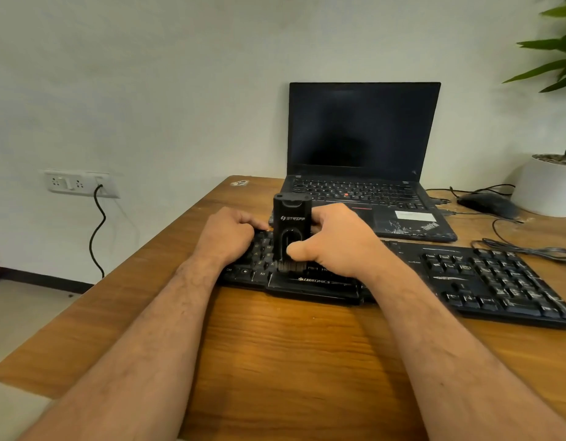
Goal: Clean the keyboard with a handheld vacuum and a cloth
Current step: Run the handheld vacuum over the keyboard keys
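Wooden desk [275, 345] against a pale wall, seen from our single head view. We are working on the black keyboard [466, 281], which is lying across the desk with its long axis running left to right, just ahead of both our forearms. We are holding the handheld vacuum [291, 224] upright over the left half of the keyboard, brush end down and touching the keys near the bottom letter row, just above the spacebar. Our right hand [339, 240] is gripping the vacuum body, fingers wrapped behind it and thumb across its front. Our left hand [227, 233] is resting on the far-left end of the keyboard with fingers curled under; it is probably pinning the board in place, though blur is hiding whether it is pinching the edge or just pressing. The right hand is the nearer one to the tool, and the whole uncleaned stretch, number pad included, is lying off to the right of the brush, so any sweep is likely going rightward along the long axis.

Behind the keyboard, an open laptop [364, 154] with a dark screen is sitting close, almost touching the far edge. A mouse [485, 202] and loose cable [530, 249] are lying to the right rear, near the number pad, where the cable might snag. A white plant pot [546, 186] is standing at the far right; a wall socket [81, 183] is off to the left. No cloth is showing.
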